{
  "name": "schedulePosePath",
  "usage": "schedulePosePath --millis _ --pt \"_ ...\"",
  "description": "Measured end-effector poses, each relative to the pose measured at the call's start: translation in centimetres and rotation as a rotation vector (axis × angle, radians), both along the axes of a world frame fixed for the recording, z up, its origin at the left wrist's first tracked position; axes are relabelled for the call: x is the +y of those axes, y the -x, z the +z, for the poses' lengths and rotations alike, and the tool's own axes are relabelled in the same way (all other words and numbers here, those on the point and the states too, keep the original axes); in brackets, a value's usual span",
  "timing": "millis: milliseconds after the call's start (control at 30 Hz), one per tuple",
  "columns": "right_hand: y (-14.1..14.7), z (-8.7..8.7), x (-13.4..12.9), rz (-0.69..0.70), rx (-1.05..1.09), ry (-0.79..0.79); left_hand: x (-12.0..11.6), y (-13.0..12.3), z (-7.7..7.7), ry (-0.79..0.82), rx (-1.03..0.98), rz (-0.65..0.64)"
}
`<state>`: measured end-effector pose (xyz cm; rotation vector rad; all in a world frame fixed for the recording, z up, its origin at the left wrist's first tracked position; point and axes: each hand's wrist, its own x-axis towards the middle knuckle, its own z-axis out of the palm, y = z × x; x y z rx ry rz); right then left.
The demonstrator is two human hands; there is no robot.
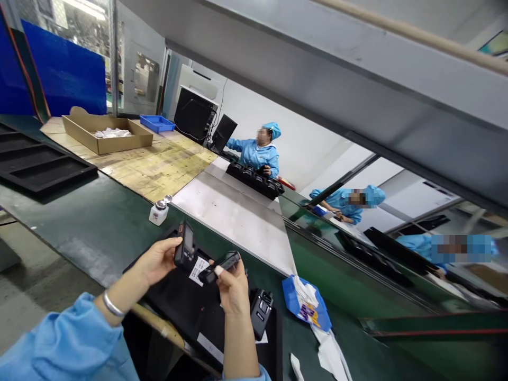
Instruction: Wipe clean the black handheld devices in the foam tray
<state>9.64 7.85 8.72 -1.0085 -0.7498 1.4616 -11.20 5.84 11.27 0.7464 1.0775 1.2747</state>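
My left hand (159,259) is closed on a black handheld device (184,247) with a small screen, held upright. Between the fingers and thumb of my right hand (233,288) is a second black handheld device (220,269), tilted so that its front cannot be made out. The two devices are close together but apart. Both are above a black tray (190,323). Another black device (261,313) lies at the tray's right side, beside my right wrist. White printed paper (198,270) shows behind the held devices.
Beyond the tray stands a white bottle with a metal top (159,212). A blue packet of white wipes (305,304) lies at the right. Black trays (43,169) and a cardboard box (107,140) are at the left. Several co-workers in blue sit farther back.
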Motion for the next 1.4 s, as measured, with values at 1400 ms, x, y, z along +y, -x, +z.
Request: schedulePosePath --millis 1400 --pt "-11.5 -4.4 -3.8 -0.287 -1.554 0.169 2.1 -20.6 -5.3 -0.239 1.427 -0.357"
